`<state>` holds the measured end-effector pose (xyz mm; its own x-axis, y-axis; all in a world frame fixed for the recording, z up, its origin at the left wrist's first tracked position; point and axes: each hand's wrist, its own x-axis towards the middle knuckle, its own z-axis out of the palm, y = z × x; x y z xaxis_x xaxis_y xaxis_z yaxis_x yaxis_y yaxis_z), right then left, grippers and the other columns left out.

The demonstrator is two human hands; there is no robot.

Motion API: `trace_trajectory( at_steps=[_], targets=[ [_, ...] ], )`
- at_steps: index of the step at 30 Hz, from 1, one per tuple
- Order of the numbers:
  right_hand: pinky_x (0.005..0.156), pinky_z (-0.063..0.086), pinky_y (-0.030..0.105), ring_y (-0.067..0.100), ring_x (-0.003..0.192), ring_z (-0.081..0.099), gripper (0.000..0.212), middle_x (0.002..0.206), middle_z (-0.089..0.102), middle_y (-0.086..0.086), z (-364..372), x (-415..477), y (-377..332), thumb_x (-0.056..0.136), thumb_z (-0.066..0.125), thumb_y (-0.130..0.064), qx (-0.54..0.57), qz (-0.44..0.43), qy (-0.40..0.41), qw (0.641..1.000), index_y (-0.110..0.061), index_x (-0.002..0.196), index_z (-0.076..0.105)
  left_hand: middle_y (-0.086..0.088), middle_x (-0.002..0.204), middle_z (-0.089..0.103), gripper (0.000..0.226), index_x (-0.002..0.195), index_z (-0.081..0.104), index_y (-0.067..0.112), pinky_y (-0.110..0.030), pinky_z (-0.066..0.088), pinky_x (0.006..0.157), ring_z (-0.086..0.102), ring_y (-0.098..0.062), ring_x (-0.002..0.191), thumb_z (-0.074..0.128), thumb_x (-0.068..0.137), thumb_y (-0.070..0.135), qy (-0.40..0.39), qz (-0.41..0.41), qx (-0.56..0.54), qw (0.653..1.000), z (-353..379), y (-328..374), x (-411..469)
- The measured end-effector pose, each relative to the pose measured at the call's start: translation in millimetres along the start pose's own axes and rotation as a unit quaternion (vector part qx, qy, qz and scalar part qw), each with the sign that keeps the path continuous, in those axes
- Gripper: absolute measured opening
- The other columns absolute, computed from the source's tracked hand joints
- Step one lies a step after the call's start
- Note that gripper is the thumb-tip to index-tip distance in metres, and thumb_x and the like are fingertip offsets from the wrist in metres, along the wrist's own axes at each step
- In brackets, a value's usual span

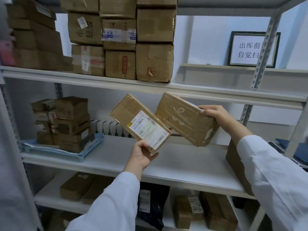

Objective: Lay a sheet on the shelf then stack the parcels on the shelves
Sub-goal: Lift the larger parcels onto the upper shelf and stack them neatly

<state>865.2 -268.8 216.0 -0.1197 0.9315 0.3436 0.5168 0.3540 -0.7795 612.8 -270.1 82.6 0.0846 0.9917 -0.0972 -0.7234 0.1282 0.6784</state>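
Left hand [141, 155]: grasps the labelled parcel [140, 124] by its lowest corner only, thumb on the face, fingers beneath. The parcel leans up and away from the hand.
Right hand [215, 114]: fingers curl over the upper end of the plain taped parcel [186, 119], which slants down from the hand towards the left hand's load.
Where the parcels are: both are in the air before the middle shelf [183, 165]. Their near edges overlap in view; I cannot tell if they touch.
Sheet: the blue sheet [90, 147] lies well to the left of the left hand, under a stack of small parcels [66, 124].
Risk, slip: a corner hold gives little purchase, so the labelled parcel could pivot and drop.
Risk, knock: moving both hands inward could bump one parcel against the other.
Risk, placement: setting down straight below the hands would probably land the parcels on bare shelf, off the sheet.
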Motion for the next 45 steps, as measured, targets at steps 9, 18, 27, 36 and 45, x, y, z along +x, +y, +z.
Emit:
trace_trajectory(
  at_steps=[9, 18, 27, 36, 45],
  targets=[
    [0.052, 0.035, 0.025, 0.014, 0.059, 0.057, 0.026, 0.068, 0.065, -0.002, 2, 2, -39, 0.066, 0.053, -0.035, 0.143, -0.064, -0.008, 0.988, -0.023, 0.073, 0.075, -0.017, 0.096, 0.063, 0.074, 0.107, 0.055, 0.012, -0.047, 0.038, 0.091, 0.056, -0.036, 0.094, 0.061, 0.033, 0.004, -0.149, 0.066, -0.077, 0.984, -1, 29, -2],
    [0.064, 0.050, 0.020, 0.012, 0.070, 0.067, 0.031, 0.074, 0.071, -0.004, -3, 10, -50, 0.071, 0.046, -0.031, 0.470, -0.081, 0.134, 0.869, -0.018, 0.079, 0.073, -0.016, 0.117, 0.061, 0.092, 0.124, 0.053, 0.016, -0.060, 0.037, 0.097, 0.058, -0.037, 0.109, 0.075, 0.035, 0.012, -0.311, 0.125, -0.061, 0.940, 60, 75, -1],
    [0.054, 0.045, 0.029, 0.019, 0.066, 0.058, 0.032, 0.073, 0.059, 0.003, -18, 22, -92, 0.088, 0.047, -0.048, 0.421, 0.147, 0.181, 0.877, -0.020, 0.077, 0.056, -0.012, 0.108, 0.062, 0.067, 0.107, 0.066, 0.014, -0.037, 0.046, 0.081, 0.054, -0.029, 0.095, 0.078, 0.044, 0.032, -0.354, 0.121, -0.024, 0.927, 115, 111, -6],
    [0.049, 0.052, 0.031, 0.024, 0.050, 0.065, 0.050, 0.051, 0.065, 0.007, -22, 50, -110, 0.090, 0.046, -0.059, 0.406, 0.151, 0.113, 0.894, -0.013, 0.075, 0.058, -0.007, 0.108, 0.065, 0.048, 0.115, 0.061, 0.016, -0.031, 0.049, 0.078, 0.061, -0.022, 0.097, 0.060, 0.073, 0.038, -0.294, 0.184, 0.014, 0.938, 151, 131, -17],
    [0.092, 0.052, 0.040, 0.028, 0.100, 0.066, 0.036, 0.104, 0.068, 0.011, -16, 88, -58, 0.074, 0.078, -0.006, 0.195, 0.010, 0.143, 0.970, -0.008, 0.107, 0.063, -0.004, 0.101, 0.066, 0.034, 0.102, 0.062, 0.023, -0.032, 0.046, 0.080, 0.059, -0.020, 0.098, 0.036, 0.091, 0.043, -0.248, 0.212, 0.054, 0.944, 185, 148, -25]
  ],
)
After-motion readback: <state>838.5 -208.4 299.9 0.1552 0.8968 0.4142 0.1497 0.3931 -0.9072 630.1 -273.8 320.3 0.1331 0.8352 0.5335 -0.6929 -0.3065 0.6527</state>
